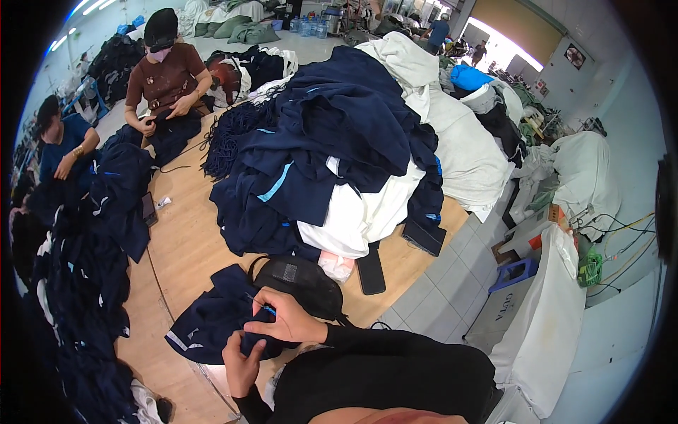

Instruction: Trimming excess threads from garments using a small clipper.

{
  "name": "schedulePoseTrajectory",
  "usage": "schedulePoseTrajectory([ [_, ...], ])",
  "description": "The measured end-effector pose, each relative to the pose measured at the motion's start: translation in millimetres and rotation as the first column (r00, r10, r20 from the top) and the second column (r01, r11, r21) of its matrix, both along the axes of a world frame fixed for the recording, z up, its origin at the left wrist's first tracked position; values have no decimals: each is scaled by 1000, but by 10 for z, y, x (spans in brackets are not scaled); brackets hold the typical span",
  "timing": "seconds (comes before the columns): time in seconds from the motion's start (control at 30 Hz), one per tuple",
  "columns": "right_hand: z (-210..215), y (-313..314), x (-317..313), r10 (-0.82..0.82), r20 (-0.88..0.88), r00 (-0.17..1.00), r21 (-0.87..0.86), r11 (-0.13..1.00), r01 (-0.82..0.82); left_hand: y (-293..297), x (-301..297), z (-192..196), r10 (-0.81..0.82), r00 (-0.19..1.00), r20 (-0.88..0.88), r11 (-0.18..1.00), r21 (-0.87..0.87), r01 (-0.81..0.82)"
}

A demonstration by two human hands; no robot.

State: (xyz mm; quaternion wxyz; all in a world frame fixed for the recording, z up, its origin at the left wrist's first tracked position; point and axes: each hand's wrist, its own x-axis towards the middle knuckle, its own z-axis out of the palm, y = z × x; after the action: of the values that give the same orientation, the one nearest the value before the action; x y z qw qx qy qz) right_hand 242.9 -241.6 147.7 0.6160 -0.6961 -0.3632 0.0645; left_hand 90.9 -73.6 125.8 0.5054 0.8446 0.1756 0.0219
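Note:
On the near part of the table lies a navy garment, with a light strip along one edge. My left hand is closed on a fold of it, thumb and fingers pinching the cloth. Just above and to the right, my right hand is closed over a small thin tool with a blue part; the fingers hide most of it, so I cannot tell its exact kind. Both hands work close together at the garment's near right edge. A black mesh-like bag lies right behind my right hand.
A large pile of navy garments and white cloth fills the table's middle. Near its edge lie a black phone and a dark flat item. Two people handle dark garments at the left. A blue stool stands at right.

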Motion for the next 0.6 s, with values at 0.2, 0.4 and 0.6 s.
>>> schedulePoseTrajectory([
  [0.2,177,-166,111,-32,-175,984,-12,999,31,-56,22,287,134,956,260,982,-164,-94],
  [0.4,105,-252,218,-119,-163,979,-16,993,118,-6,58,142,323,858,399,944,-195,-264],
  [0.6,98,-252,215,67,-323,944,40,998,-57,-12,98,77,237,923,304,961,-212,-177],
])
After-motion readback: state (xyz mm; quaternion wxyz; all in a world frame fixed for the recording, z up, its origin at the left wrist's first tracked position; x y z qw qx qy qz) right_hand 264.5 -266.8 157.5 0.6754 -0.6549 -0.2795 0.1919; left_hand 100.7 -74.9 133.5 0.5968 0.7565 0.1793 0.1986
